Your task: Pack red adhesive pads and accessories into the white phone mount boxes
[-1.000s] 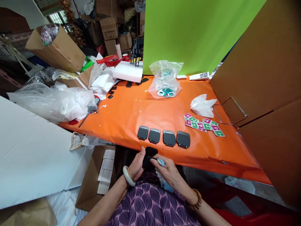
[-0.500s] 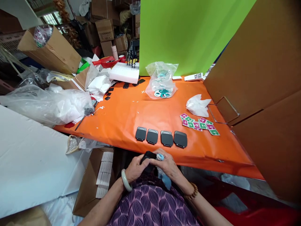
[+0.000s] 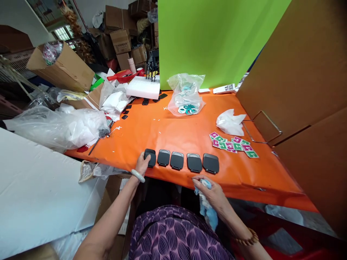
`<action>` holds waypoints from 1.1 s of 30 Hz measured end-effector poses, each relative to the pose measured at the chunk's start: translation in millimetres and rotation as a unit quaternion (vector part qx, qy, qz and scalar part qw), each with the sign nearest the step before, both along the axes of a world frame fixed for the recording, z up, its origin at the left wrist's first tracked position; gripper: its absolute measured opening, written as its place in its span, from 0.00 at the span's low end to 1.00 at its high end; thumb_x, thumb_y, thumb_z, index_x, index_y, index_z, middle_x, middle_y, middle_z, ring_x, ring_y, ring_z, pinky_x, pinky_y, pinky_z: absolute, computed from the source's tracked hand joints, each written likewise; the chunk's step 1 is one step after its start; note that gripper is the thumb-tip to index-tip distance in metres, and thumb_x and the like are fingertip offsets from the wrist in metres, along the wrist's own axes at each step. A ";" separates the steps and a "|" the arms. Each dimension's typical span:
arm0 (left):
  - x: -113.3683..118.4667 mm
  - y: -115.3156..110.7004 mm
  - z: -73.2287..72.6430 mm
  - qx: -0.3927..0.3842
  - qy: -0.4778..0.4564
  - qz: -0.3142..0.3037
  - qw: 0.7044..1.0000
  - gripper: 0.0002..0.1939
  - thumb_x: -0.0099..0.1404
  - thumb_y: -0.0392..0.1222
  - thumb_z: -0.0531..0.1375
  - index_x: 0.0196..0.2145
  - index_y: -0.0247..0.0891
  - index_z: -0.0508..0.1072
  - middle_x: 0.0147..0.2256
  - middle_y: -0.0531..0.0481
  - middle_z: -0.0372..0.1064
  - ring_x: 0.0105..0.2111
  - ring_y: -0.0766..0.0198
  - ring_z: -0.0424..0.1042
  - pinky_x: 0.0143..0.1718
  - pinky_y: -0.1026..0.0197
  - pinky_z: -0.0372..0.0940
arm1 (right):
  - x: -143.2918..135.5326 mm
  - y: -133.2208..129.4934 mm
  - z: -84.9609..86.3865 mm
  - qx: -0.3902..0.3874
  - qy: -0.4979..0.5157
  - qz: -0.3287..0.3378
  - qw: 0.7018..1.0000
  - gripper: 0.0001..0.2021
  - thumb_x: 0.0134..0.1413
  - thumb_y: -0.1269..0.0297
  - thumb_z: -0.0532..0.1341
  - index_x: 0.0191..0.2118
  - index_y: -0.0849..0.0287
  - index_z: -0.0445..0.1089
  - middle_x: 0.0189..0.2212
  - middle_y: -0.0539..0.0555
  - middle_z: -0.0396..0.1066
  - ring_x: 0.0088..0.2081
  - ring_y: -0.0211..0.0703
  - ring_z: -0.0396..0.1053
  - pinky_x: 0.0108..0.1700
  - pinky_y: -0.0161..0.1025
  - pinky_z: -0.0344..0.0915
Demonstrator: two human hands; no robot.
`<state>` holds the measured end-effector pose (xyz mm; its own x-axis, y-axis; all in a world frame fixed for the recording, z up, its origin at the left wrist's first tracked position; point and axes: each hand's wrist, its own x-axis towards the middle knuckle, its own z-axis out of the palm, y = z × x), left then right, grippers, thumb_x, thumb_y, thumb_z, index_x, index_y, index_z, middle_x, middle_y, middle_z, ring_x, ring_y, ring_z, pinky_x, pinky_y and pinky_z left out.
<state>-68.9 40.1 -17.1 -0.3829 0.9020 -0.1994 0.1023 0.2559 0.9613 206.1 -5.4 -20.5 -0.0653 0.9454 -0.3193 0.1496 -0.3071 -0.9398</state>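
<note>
The left hand (image 3: 142, 163) holds a flat black thing (image 3: 153, 160) by its left side, thumb on top, near the front edge of the orange table (image 3: 130, 137), at the left end of a row of four more black pieces (image 3: 177, 161). Its long way runs away from the person, one end near and one end far, much like the others. The right hand (image 3: 214, 194) grips a blue and white cloth (image 3: 210, 215), which hangs down.
</note>
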 end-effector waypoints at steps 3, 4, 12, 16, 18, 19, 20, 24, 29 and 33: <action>-10.3 22.1 -7.6 -0.029 0.084 -0.004 0.996 0.12 0.55 0.42 0.63 0.37 0.35 0.72 0.31 0.49 0.72 0.34 0.63 0.71 0.40 0.60 0.66 | 10.4 -4.0 -5.6 0.005 -0.026 -0.031 0.999 0.23 0.42 0.42 0.63 0.31 0.59 0.70 0.19 0.47 0.62 0.22 0.36 0.58 0.24 0.33 0.57; -11.2 25.8 -9.0 -0.037 0.112 -0.007 0.993 0.12 0.54 0.39 0.63 0.37 0.35 0.72 0.32 0.48 0.72 0.34 0.62 0.71 0.41 0.59 0.66 | 12.5 -5.2 -7.6 0.007 -0.032 -0.039 0.999 0.22 0.42 0.42 0.63 0.31 0.59 0.71 0.19 0.47 0.62 0.22 0.36 0.58 0.24 0.33 0.57; -0.7 22.0 -5.1 -0.066 0.311 -0.018 0.948 0.22 0.57 0.37 0.61 0.51 0.34 0.68 0.46 0.37 0.69 0.50 0.52 0.67 0.53 0.51 0.59 | 14.8 -7.8 -19.2 0.021 -0.036 -0.032 0.999 0.20 0.42 0.45 0.64 0.30 0.60 0.72 0.20 0.49 0.65 0.22 0.36 0.60 0.26 0.33 0.60; 4.8 16.0 -2.3 -0.076 0.433 -0.046 0.897 0.21 0.62 0.41 0.56 0.52 0.32 0.69 0.48 0.32 0.66 0.50 0.46 0.66 0.53 0.45 0.58 | 32.9 -1.9 -12.5 0.039 -0.069 -0.063 0.995 0.20 0.43 0.45 0.62 0.30 0.59 0.72 0.18 0.48 0.64 0.21 0.36 0.60 0.25 0.33 0.60; 4.1 14.9 -4.2 -0.078 0.517 -0.068 0.850 0.21 0.64 0.43 0.54 0.52 0.34 0.69 0.48 0.32 0.66 0.49 0.45 0.67 0.51 0.45 0.60 | 52.9 5.3 -3.1 0.047 -0.098 -0.090 0.990 0.20 0.42 0.45 0.62 0.31 0.60 0.72 0.18 0.48 0.64 0.21 0.36 0.60 0.24 0.33 0.60; 3.0 14.9 -5.8 -0.073 0.542 -0.074 0.834 0.21 0.64 0.44 0.54 0.53 0.34 0.69 0.48 0.32 0.66 0.48 0.45 0.67 0.49 0.45 0.61 | 64.8 9.9 3.3 0.053 -0.114 -0.106 0.986 0.21 0.42 0.44 0.63 0.31 0.60 0.72 0.18 0.48 0.65 0.21 0.37 0.61 0.24 0.34 0.60; 1.7 15.0 -7.5 -0.062 0.553 -0.077 0.827 0.21 0.64 0.45 0.53 0.53 0.34 0.69 0.47 0.32 0.67 0.48 0.45 0.67 0.49 0.45 0.62 | 77.3 15.2 10.5 0.060 -0.129 -0.123 0.982 0.21 0.41 0.44 0.63 0.30 0.60 0.72 0.19 0.49 0.65 0.21 0.37 0.62 0.24 0.34 0.60; -3.6 15.1 -14.2 0.002 0.544 -0.076 0.835 0.22 0.65 0.48 0.51 0.51 0.32 0.69 0.46 0.34 0.68 0.48 0.46 0.67 0.47 0.47 0.63 | 122.1 41.8 38.1 0.118 -0.222 -0.188 0.949 0.22 0.46 0.42 0.60 0.35 0.58 0.71 0.20 0.50 0.66 0.21 0.39 0.63 0.25 0.35 0.60; -11.8 14.8 -25.3 0.093 0.507 -0.034 0.856 0.24 0.63 0.52 0.50 0.48 0.32 0.70 0.44 0.35 0.69 0.49 0.45 0.66 0.48 0.45 0.62 | 138.2 74.7 24.2 0.303 -0.422 -0.128 0.845 0.24 0.54 0.46 0.57 0.48 0.59 0.69 0.42 0.61 0.70 0.40 0.50 0.68 0.40 0.43 0.64; -23.8 14.8 -36.2 0.121 0.486 -0.014 0.865 0.24 0.61 0.54 0.51 0.45 0.34 0.71 0.41 0.36 0.70 0.47 0.45 0.67 0.49 0.44 0.62 | 124.7 84.1 -21.2 0.329 -0.509 0.019 0.795 0.17 0.60 0.55 0.53 0.51 0.55 0.69 0.51 0.61 0.67 0.48 0.55 0.63 0.47 0.50 0.60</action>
<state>-92.7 54.8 -53.3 -0.2407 0.8839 0.4009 0.8956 0.0431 0.4428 330.8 78.7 -41.7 -0.1225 0.9335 0.3370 0.9331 0.2240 -0.2813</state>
